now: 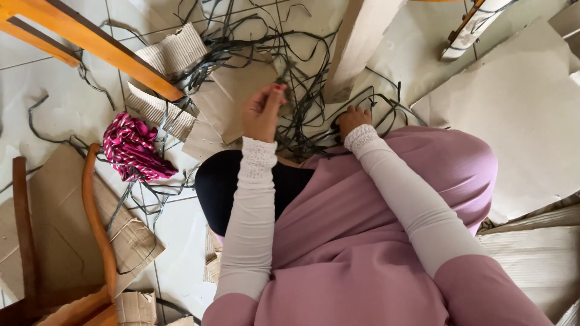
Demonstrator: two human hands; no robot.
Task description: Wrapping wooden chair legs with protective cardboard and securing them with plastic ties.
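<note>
Right now the left hand [263, 113] is pinching a dark strip [282, 73] and lifting it upright out of the tangle of dark strips [290, 54], which is lying just beyond both hands. The right hand [353, 119], nearer the tangle's lower edge, is curling closed among strands, its fingertips hidden.
</note>
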